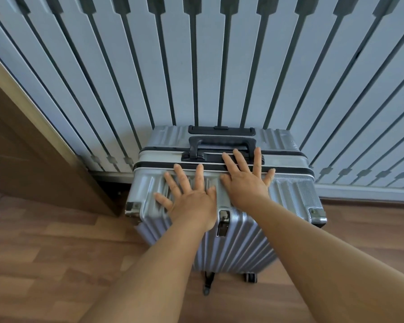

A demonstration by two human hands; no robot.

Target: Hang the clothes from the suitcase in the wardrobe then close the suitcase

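A silver ribbed hard-shell suitcase (287, 190) stands upright on the floor against the wall, its two shells together. A black carry handle (210, 143) runs along its top. My left hand (187, 197) lies flat with spread fingers on the near top edge of the case. My right hand (245, 178) lies flat beside it, fingers straight and reaching over the black seam next to the handle. A metal latch (223, 222) sits on the front just below my wrists. No clothes or wardrobe interior are in view.
A wall with a piano-key pattern (208, 66) rises behind the suitcase. A brown wooden panel (33, 159) stands at the left. The floor (44, 264) is wood laminate. A black wheel (251, 277) and a dangling strap (207, 283) show under the case.
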